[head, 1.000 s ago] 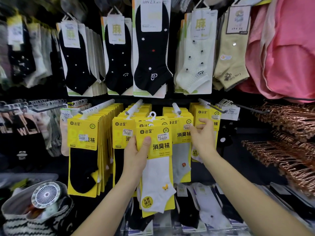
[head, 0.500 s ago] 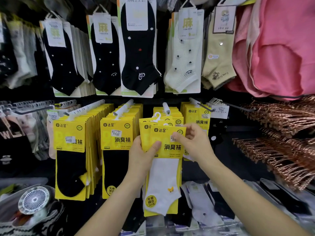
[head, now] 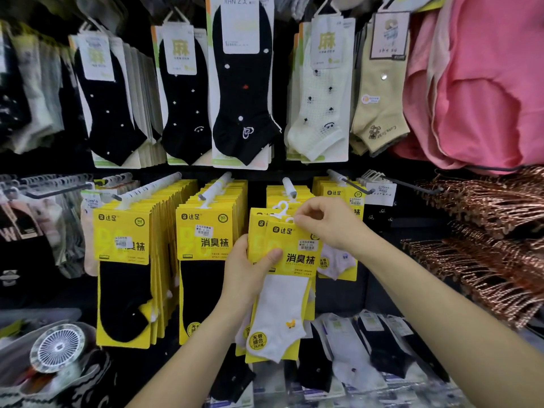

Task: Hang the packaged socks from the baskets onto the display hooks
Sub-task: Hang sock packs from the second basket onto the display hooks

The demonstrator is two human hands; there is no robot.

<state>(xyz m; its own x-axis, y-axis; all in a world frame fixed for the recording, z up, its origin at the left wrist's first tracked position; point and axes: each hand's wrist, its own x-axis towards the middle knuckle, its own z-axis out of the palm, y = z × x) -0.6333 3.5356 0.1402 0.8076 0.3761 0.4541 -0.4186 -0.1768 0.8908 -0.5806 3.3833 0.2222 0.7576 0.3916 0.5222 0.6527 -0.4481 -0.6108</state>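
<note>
Packaged socks (head: 294,260) on yellow cards, with a white ankle sock bearing a small yellow motif at the front, are held before the middle row of the rack, just below the tip of a white display hook (head: 288,186). At least two cards make up the bundle. A white plastic hanger (head: 281,206) at its top sits just under the hook's tip, apart from it. The left hand (head: 245,267) grips the bundle's left edge, with the thumb pressed on the front card and the other fingers hidden behind it. The right hand (head: 328,223) is at the top of the front card, its fingers (head: 304,219) curled and pinching the card's upper edge. To the left hang full rows of black-sock packs (head: 123,248). Pink garments (head: 485,83) and copper-coloured hangers (head: 485,240) fill the right side. A small white fan (head: 57,347) lies at lower left.
</note>
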